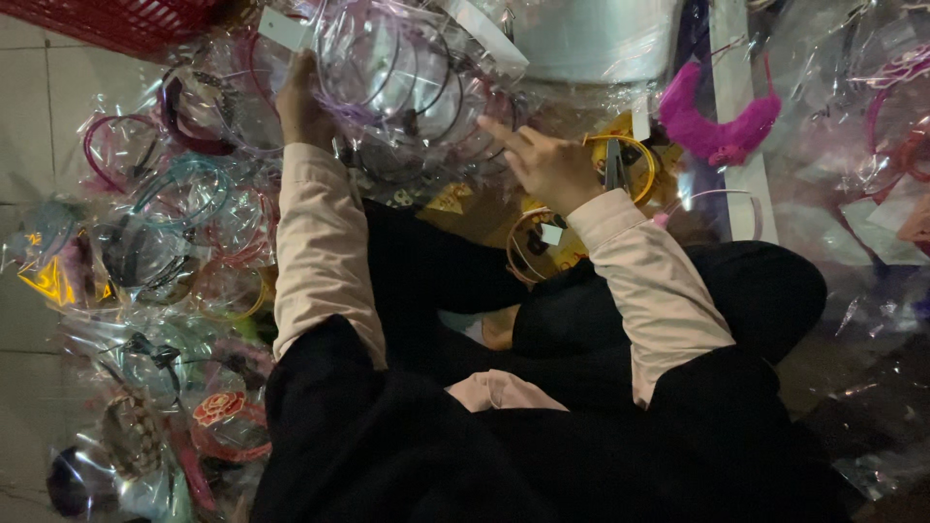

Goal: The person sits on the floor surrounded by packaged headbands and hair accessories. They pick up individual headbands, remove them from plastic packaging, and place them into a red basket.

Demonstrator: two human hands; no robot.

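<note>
— Gripping the bundle (407, 77) of clear-wrapped headbands, left hand (302, 102) is closed on its left edge; see it?
— Yes; bundle sits up top, between both hands, its hoops standing side by side, stack running left to right; right hand (547, 165) lies just beside its lower right, forefinger out and touching the wrap, other fingers half curled, holding nothing that I can make out.
— Nearer hand?
— Left; fuzzy pink band (717, 131) lies well right.
</note>
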